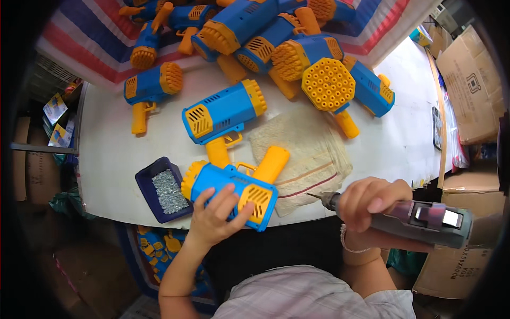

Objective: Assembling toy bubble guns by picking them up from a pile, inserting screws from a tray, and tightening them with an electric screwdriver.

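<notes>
My left hand grips a blue and yellow toy bubble gun near the table's front edge. Its fingers lie across the blue body, and the yellow handle points up and to the right. In my right hand is a grey electric screwdriver, its thin bit aimed left, apart from the toy. Just left of the held toy, a dark blue tray contains many small silvery screws. Another bubble gun lies right behind the held one, its handle reaching down to it.
Several more bubble guns are heaped at the back against a striped sheet. A pale folded cloth sack lies mid-table. At the right edge rests a phone, with cardboard boxes beyond. Below the table, a bin holds blue and yellow parts.
</notes>
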Action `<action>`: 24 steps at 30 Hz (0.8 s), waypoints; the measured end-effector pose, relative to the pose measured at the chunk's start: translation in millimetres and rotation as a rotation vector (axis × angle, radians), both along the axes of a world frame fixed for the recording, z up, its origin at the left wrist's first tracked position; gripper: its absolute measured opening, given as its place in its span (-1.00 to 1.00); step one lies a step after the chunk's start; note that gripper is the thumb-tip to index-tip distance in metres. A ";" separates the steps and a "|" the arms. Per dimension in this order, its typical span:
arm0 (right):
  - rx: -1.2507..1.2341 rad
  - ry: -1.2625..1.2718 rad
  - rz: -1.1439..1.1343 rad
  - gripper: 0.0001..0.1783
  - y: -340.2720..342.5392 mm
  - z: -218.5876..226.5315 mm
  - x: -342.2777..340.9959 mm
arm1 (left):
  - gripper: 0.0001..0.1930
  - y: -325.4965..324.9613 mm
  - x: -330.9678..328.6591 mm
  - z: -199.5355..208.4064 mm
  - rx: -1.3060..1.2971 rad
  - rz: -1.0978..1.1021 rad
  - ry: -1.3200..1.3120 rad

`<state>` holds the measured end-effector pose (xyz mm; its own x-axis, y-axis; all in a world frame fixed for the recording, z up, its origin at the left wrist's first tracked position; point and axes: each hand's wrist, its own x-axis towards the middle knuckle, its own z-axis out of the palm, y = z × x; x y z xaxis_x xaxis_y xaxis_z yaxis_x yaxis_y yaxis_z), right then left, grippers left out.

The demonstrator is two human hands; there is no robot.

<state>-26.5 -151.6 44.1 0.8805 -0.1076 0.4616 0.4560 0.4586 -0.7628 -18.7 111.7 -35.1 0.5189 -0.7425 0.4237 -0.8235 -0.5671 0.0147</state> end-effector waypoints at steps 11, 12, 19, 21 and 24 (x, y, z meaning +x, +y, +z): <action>-0.053 0.157 -0.024 -0.73 12.1 -27.8 34.0 | -0.72 -12.1 -12.1 -24.6 -0.027 0.041 -0.140; -0.054 0.166 -0.016 -0.68 12.6 -29.3 36.1 | -0.72 -12.2 -12.6 -24.5 -0.027 0.042 -0.132; -0.060 0.242 0.024 -0.34 13.2 -38.0 45.8 | -0.75 -12.9 -13.1 -22.9 -0.009 0.073 -0.132; -0.059 0.262 0.042 -0.24 14.2 -39.8 47.9 | -0.75 -13.3 -12.5 -24.4 -0.006 0.073 -0.147; -0.055 0.283 0.069 -0.09 16.7 -43.0 52.3 | -0.72 -14.3 -14.0 -26.3 -0.017 0.063 -0.140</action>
